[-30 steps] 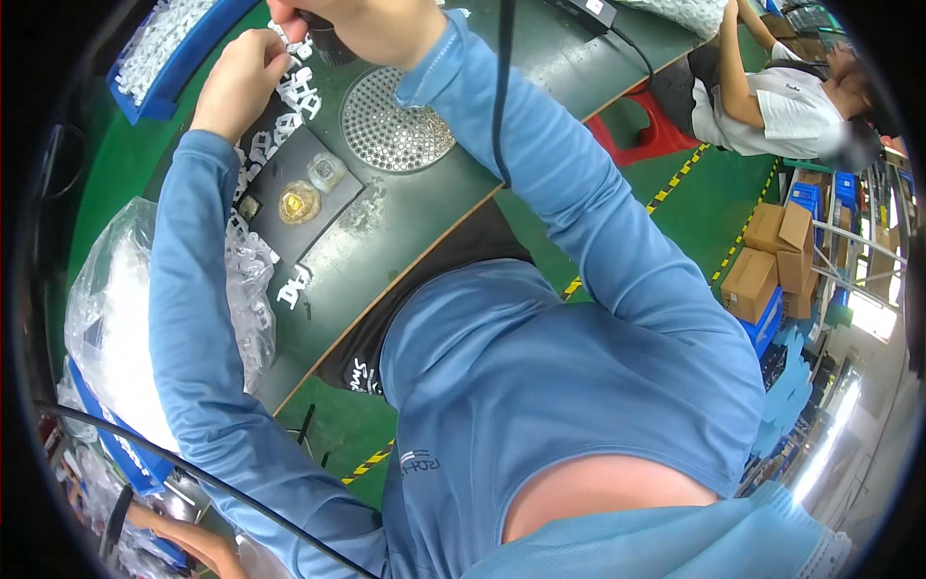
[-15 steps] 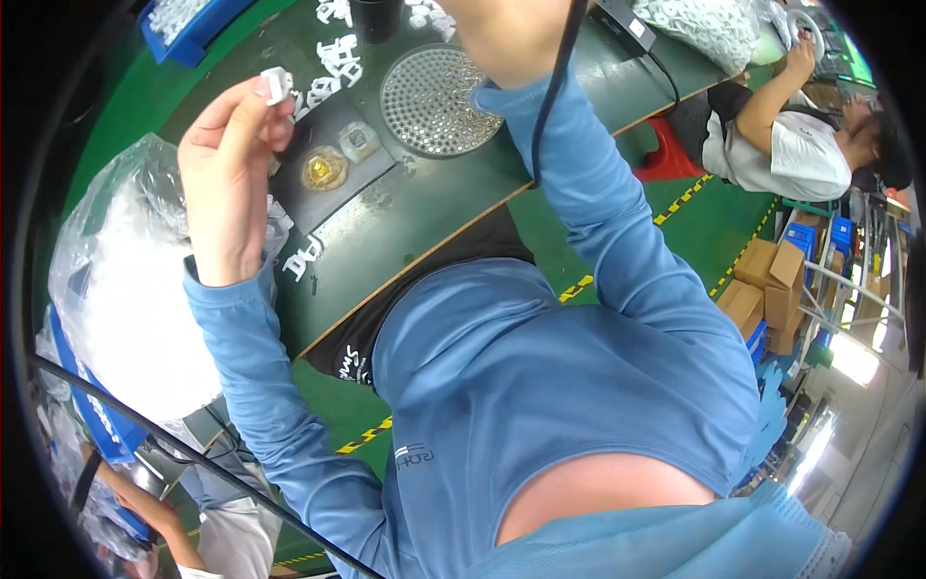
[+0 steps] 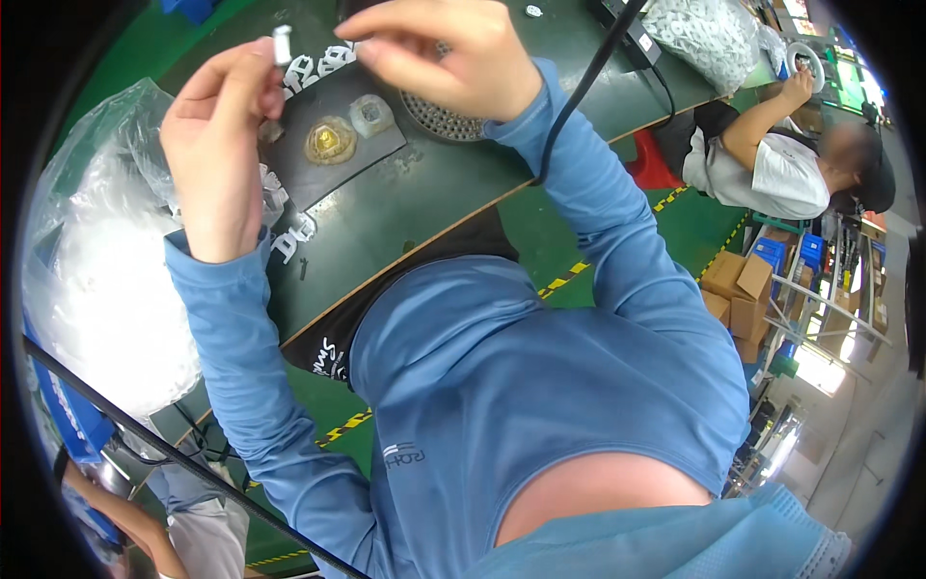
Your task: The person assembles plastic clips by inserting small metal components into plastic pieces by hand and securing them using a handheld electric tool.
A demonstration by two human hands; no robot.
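My left hand pinches a small white plastic part between thumb and fingertips, above the far side of the table. Across from it, my right hand has thumb and forefinger drawn together; whatever lies between them is too small to make out. The right fingertips are apart from the white part. Below both hands, a dark flat mat carries a yellowish, translucent lump and a clear block-like piece. My right hand partly covers a round metal tray full of small holes.
Loose white parts lie on the green table, with more behind the mat. A big clear bag of white material stands at left. At the far right are a black box, a bag of white parts and a seated person.
My right hand has come left and nearer from beyond the round tray, toward my left hand. My left hand still holds the white part, now turned more upright.
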